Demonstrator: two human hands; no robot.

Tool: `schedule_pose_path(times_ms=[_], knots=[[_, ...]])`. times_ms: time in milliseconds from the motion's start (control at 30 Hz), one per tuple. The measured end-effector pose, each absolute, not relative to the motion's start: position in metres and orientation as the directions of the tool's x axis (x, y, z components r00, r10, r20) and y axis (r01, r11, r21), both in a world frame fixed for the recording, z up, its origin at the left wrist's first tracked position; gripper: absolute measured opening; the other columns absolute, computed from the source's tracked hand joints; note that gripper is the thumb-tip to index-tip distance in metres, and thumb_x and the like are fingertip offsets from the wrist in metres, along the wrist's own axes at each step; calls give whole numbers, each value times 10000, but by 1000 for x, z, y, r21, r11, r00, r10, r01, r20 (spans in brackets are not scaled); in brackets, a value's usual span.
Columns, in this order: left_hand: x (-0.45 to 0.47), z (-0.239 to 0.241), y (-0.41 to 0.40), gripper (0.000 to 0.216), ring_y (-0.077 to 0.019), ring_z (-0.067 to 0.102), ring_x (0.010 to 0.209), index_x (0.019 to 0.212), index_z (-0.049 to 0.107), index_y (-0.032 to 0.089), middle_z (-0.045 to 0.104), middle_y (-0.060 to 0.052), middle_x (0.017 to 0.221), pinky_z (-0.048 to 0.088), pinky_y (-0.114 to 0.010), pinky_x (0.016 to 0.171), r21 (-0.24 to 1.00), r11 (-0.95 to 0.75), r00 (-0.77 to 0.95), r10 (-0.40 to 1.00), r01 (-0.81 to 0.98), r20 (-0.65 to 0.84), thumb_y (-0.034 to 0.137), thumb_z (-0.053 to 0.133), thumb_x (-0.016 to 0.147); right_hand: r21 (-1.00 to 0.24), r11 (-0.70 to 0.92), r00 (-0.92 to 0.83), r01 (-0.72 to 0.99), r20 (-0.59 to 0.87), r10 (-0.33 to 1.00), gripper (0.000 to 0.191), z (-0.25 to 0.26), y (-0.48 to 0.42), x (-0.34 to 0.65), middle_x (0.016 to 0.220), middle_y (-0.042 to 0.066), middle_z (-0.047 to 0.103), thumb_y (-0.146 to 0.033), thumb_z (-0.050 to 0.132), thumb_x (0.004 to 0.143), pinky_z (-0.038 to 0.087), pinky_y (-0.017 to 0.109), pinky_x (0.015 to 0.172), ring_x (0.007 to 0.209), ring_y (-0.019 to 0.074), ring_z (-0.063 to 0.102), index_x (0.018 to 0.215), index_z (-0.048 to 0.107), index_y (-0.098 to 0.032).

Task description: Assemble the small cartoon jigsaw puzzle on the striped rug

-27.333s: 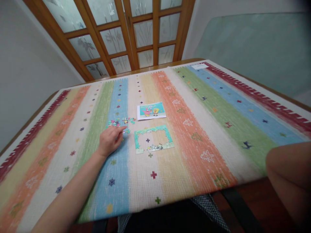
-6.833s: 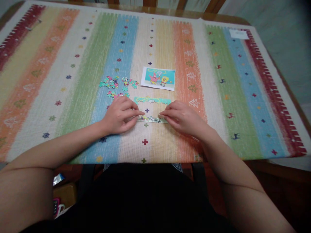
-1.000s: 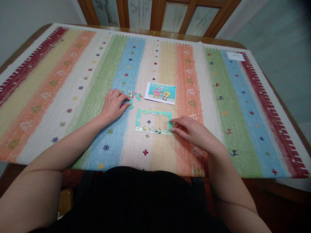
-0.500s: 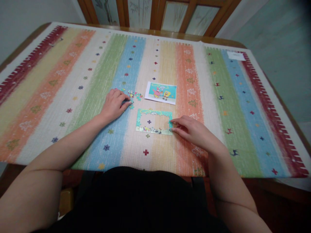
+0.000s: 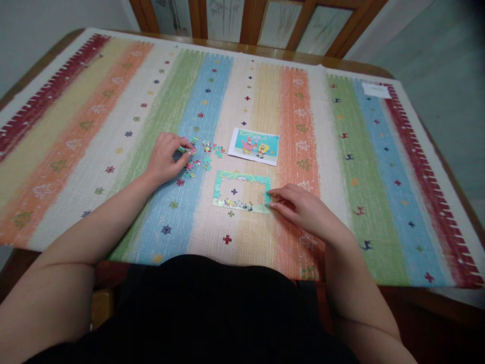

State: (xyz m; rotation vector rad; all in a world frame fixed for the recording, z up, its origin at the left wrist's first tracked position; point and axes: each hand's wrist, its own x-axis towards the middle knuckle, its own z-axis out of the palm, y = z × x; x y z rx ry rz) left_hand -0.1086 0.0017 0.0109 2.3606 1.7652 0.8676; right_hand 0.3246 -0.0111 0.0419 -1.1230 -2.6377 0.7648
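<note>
A jigsaw border (image 5: 242, 208), joined into a rectangle with a hollow middle, lies flat on the striped tablecloth. At its right side my right hand (image 5: 303, 210) rests with thumb and forefinger apart, their tips touching the edge. Loose puzzle pieces (image 5: 207, 163) lie in a small scatter left of the border. Over that scatter is my left hand (image 5: 166, 156), thumb and forefinger pinched at a small pink puzzle piece (image 5: 193, 150). Behind the border sits a printed reference picture (image 5: 255, 146) with cartoon figures on a teal ground.
The patterned tablecloth (image 5: 166, 202) covers the whole table. A small white label (image 5: 376, 90) is at the far right corner. Wooden panels with glass (image 5: 223, 20) stand beyond the far edge, and a pale wall rises on the right.
My left hand has drawn back leftward from the right part of the loose pieces, uncovering several, and its fingertips have come together. My right hand stays at the border. The view has shifted slightly.
</note>
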Motion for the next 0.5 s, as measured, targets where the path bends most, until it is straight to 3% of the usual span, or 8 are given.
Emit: schedule_pose_path(times_ms=[267,400,500], knots=[[-94,7,-7,373,-328,581,1174,1113,743,259,657,-88,1120,443,-533,1102,327,-445,357,886,834,295,587,714,938,-526,567,-687,634,-46,725,272,39,-9,324,1097,130,728,-354,593,1053,587,472,912,1002,297,707,1250,721,-219],[-93,5,-8,361,-316,565,1186,1237,755,297,636,-92,1182,446,-525,1089,289,-500,420,858,817,296,551,665,997,-522,569,-690,635,-53,722,282,40,-10,323,1090,134,723,-355,584,1055,586,476,910,997,299,707,1249,723,-205],[-93,5,-7,319,-312,556,1196,1218,775,325,634,-88,1200,434,-534,1101,297,-520,447,849,801,282,532,631,1023,-517,576,-694,633,-50,718,294,41,-10,324,1088,139,720,-367,577,1054,588,496,911,1001,308,702,1249,725,-203]])
